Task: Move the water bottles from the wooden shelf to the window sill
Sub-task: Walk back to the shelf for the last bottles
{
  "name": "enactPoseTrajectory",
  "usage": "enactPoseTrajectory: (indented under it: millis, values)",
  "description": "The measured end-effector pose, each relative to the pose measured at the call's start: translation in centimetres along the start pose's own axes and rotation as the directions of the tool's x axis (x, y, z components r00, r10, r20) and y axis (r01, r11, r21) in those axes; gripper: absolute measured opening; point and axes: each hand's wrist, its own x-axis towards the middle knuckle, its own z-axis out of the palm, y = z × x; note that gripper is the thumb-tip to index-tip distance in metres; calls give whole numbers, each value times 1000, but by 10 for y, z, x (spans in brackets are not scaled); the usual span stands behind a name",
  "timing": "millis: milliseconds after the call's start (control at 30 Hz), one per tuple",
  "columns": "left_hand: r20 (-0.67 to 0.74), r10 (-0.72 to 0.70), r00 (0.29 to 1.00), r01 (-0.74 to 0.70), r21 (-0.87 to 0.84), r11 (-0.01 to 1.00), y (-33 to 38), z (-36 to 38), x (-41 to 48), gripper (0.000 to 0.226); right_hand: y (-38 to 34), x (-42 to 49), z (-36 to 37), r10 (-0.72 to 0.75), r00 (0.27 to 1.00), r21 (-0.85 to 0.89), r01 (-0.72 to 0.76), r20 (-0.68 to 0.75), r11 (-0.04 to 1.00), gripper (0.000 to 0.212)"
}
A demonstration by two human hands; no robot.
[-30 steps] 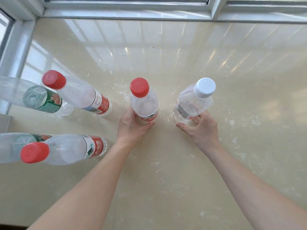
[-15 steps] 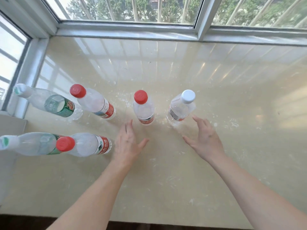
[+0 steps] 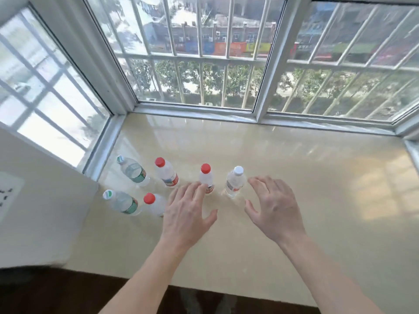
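Note:
Several clear water bottles stand upright on the glossy beige window sill (image 3: 294, 177). At the back are a green-label bottle (image 3: 133, 171), a red-cap bottle (image 3: 166, 172), another red-cap bottle (image 3: 205, 177) and a white-cap bottle (image 3: 235, 181). In front stand a green-label bottle (image 3: 120, 201) and a red-cap bottle (image 3: 153, 203). My left hand (image 3: 187, 214) hovers open in front of the middle red-cap bottle, hiding its base. My right hand (image 3: 274, 208) hovers open just right of the white-cap bottle. Neither hand holds anything.
Barred windows (image 3: 199, 60) close the sill at the back and on the left. A white wall (image 3: 45, 211) with a socket stands at the left. The sill's front edge (image 3: 226, 288) drops to a dark floor. No wooden shelf is in view.
Both hands let go of the middle red-cap and white-cap bottles and drew back toward me, fingers spread. The view has pulled back and tilted up to show the windows.

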Motion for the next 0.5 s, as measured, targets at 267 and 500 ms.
enactPoseTrajectory:
  millis: [267, 500]
  values:
    - [-155, 44, 987, -39, 37, 999, 27, -84, 6, 56, -20, 20, -92, -36, 981, -11, 35, -192, 999, 48]
    - [-172, 112, 979, -97, 92, 991, 50, -107, 14, 63, -23, 14, -121, -22, 979, -27, 17, -203, 999, 47]
